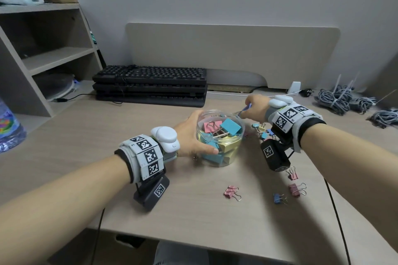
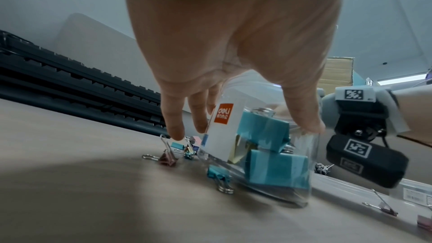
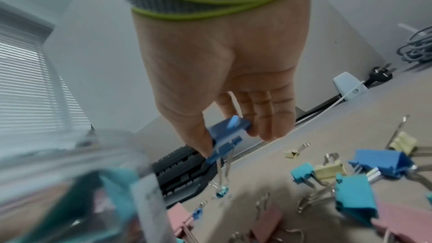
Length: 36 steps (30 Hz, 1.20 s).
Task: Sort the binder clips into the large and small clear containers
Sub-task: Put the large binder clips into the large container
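A large clear jar [image 1: 220,137] stands mid-desk, holding several big blue, pink and yellow binder clips. My left hand [image 1: 191,133] grips its left side, thumb on the near wall and fingers round the back; the left wrist view shows the jar [image 2: 268,145] with its white label. My right hand [image 1: 251,109] hovers at the jar's far right rim and pinches a dark blue binder clip [image 1: 247,108] between thumb and fingers, its wire handles hanging down [image 3: 224,132]. Loose clips lie to the right: a mixed cluster [image 1: 261,130], pink ones [image 1: 231,192] [image 1: 296,189] and a small blue one [image 1: 279,198].
Stacked black keyboards [image 1: 150,84] sit behind the jar. A shelf unit [image 1: 43,49] and a water bottle [image 1: 8,129] are at the left, with grey cable bundles [image 1: 344,99] and a white adapter [image 1: 294,87] at the back right. Small clips also lie left of the jar [image 2: 167,158].
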Available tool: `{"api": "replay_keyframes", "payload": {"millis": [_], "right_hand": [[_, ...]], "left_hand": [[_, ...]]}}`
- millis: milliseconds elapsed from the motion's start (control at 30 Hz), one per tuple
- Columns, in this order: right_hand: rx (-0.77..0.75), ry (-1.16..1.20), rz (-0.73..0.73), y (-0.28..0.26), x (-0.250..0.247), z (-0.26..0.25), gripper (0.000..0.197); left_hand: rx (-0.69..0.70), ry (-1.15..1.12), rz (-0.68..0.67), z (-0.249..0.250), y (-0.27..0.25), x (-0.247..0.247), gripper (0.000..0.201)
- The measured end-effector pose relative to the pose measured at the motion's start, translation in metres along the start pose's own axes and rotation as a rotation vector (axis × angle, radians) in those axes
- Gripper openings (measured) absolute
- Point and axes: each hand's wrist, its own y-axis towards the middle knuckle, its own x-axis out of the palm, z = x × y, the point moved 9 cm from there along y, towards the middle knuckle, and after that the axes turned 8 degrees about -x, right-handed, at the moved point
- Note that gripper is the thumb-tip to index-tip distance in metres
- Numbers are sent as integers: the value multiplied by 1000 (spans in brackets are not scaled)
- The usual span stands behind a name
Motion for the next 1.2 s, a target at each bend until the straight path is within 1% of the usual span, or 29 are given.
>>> {"api": "replay_keyframes", "payload": {"millis": [67, 100, 167, 267, 367, 467, 500, 567, 600, 633, 667, 700, 733, 767, 833, 867, 933, 1000, 1100, 1200], "right_hand": [[-26, 82, 92, -20, -23, -6, 41], [-34, 88, 142, -28, -33, -7, 43], [-51, 104, 205, -41, -54, -15, 55], [-85, 113, 219, -64, -75, -37, 73], [-153, 33, 199, -80, -78, -71, 79], [-195, -100, 134, -87, -61, -103, 73], [-213, -135, 93, -88, -52, -112, 67], [-242, -140, -19, -90, -29, -123, 44], [-238, -89, -78, -90, -21, -125, 34], [-230, -18, -116, -90, -16, -125, 28], [-232, 31, -114, -88, -18, -125, 25], [-249, 52, -77, -86, -23, -124, 23], [-265, 33, -45, -85, -31, -121, 19], [-283, -12, -29, -83, -35, -119, 19], [-311, -108, -91, -86, -31, -112, 29], [-322, -129, -134, -88, -25, -110, 30], [-351, -115, -151, -90, -16, -110, 29], [-365, -107, -130, -86, -9, -112, 29], [-344, -128, -92, -79, -4, -111, 35], [-318, -101, 33, -77, -20, -106, 43]], "left_hand": [[1, -13, 12, 1, -2, 0, 111], [2, -16, 19, 3, -3, 0, 111], [-10, -15, 29, 2, -1, 0, 111], [-35, 9, 51, 5, -5, 1, 117], [-46, 17, 67, 9, -8, 4, 119], [-44, -1, 59, 12, -10, 7, 122], [-44, -2, 48, 15, -12, 7, 123], [-58, 4, 20, 16, -14, 8, 122], [-51, 0, 15, 17, -14, 8, 120], [-39, -6, 15, 18, -14, 8, 120], [-31, -7, 20, 18, -14, 8, 120], [-28, -3, 24, 19, -15, 8, 120], [-29, -8, 24, 18, -15, 8, 121], [-32, -18, 28, 16, -15, 8, 121], [-28, -34, 41, 14, -16, 8, 121], [-30, -32, 42, 13, -16, 9, 122], [-34, -28, 41, 12, -15, 9, 126], [-38, -16, 36, 13, -13, 8, 128], [-21, 10, 34, 13, -12, 8, 132], [-9, 30, 42, 16, -14, 7, 132]]}}
